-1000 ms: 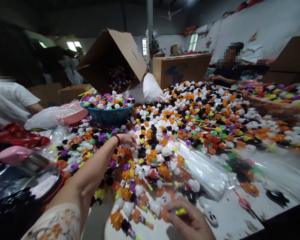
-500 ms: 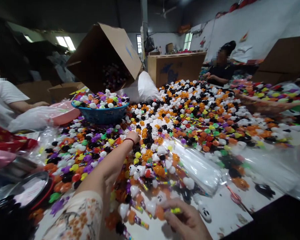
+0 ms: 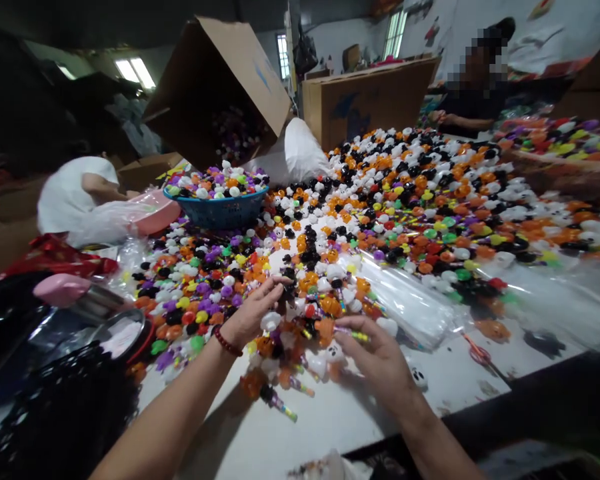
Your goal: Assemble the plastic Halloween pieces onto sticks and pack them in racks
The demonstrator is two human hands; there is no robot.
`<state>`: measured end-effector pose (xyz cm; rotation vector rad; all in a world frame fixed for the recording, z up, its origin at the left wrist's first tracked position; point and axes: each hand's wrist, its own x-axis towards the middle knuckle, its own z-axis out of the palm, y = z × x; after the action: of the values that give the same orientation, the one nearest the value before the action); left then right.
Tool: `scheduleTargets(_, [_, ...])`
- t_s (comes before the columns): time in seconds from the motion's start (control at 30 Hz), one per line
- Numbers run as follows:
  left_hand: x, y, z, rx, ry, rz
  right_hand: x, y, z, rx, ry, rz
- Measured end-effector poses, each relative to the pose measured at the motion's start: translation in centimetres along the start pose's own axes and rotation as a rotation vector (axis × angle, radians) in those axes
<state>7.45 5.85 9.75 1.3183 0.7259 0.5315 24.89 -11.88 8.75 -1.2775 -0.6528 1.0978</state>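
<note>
An orange-topped toy (image 3: 325,331) is pinched in the right hand (image 3: 374,350) near the front edge of piled toys (image 3: 333,255), bare surface (image 3: 330,417) left nearest; the left hand's (image 3: 257,308) grip among them cannot be told.

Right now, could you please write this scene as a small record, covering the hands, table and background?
Left hand: at the pile, fingertips by black pieces; grip unclear
Right hand: holds an orange-topped tube
Table: mixed-colour pile, blue basin, clear bags, scissors
Background: tilted carton; person in dark top, at picture right
</note>
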Motion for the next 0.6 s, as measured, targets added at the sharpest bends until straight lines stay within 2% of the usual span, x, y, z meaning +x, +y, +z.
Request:
scheduleTargets(0.1, [-3.7,-1.8,1.5,-0.107,-0.025,-0.049,0.0,-0.9,0.9,0.018,-0.012,-0.048])
scheduleTargets(0.23, [-6.4,-3.1,3.0,-0.191,-0.093,-0.128,-0.6,-0.8,1.5,0.019,-0.041,-0.081])
scheduleTargets(0.4, [-7.7,-3.6,4.0,-0.231,-0.006,-0.136,-1.5,0.5,1.1,0.010,-0.115,0.024])
scheduleTargets(0.6, [-7.9,-4.7,4.8,-0.306,-0.126,-0.177,-1.9,0.9,0.6,-0.028,-0.109,0.040])
